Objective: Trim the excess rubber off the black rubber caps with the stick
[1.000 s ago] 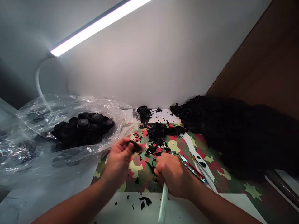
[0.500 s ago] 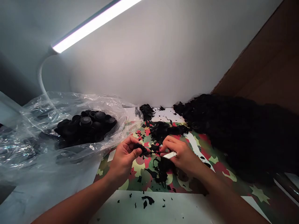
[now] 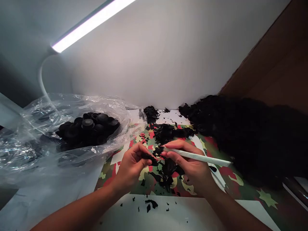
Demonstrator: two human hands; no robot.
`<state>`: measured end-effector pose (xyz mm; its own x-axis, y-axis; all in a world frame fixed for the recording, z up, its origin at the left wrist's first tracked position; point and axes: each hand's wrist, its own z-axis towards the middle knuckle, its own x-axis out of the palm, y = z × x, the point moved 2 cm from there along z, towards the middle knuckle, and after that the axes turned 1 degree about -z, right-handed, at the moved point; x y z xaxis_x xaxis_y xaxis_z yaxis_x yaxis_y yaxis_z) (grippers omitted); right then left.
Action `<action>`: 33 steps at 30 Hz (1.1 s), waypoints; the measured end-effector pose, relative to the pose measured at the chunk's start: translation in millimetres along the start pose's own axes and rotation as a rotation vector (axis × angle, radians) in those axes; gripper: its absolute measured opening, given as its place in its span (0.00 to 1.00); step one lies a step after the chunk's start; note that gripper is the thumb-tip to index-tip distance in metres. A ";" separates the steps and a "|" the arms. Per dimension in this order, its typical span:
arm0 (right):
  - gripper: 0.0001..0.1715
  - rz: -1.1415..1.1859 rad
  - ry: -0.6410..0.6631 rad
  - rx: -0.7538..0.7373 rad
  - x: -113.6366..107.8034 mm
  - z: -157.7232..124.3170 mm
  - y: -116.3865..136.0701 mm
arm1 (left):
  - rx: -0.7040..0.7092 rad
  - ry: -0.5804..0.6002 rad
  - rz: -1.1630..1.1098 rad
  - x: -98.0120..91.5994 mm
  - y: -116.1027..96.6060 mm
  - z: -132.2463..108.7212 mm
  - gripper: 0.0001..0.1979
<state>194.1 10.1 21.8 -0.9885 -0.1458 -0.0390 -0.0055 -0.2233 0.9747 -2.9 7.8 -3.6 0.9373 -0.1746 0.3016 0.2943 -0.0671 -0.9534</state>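
Mat unchanged; left hand grips scrap; right hand's stick swung level.

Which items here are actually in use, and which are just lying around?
In hand: small black piece, pinched by left hand; slim white stick tool in right hand.
Lying about: clear plastic bag of round black caps; large black heap; white strip lamp.

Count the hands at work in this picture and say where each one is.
2. The left hand pinches a small black piece just left of centre; the right hand, close beside it, holds a white tool. No other hands show.
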 end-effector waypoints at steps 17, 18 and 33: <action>0.16 -0.116 0.146 0.049 10.3 -11.6 -7.4 | 0.077 -0.064 0.064 0.6 -2.9 -0.6 0.10; 0.16 -0.133 0.145 0.032 11.1 -11.7 -6.7 | 0.080 -0.067 0.067 0.8 -2.7 -0.5 0.10; 0.13 -0.413 0.004 -0.159 13.0 -4.5 -12.2 | 0.129 -0.026 -0.021 0.4 -4.1 -4.4 0.14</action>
<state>182.0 6.6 8.4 -0.9075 -0.0171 -0.4198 -0.3767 -0.4093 0.8310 -4.5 3.6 0.4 0.9346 -0.1489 0.3229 0.3341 0.0567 -0.9408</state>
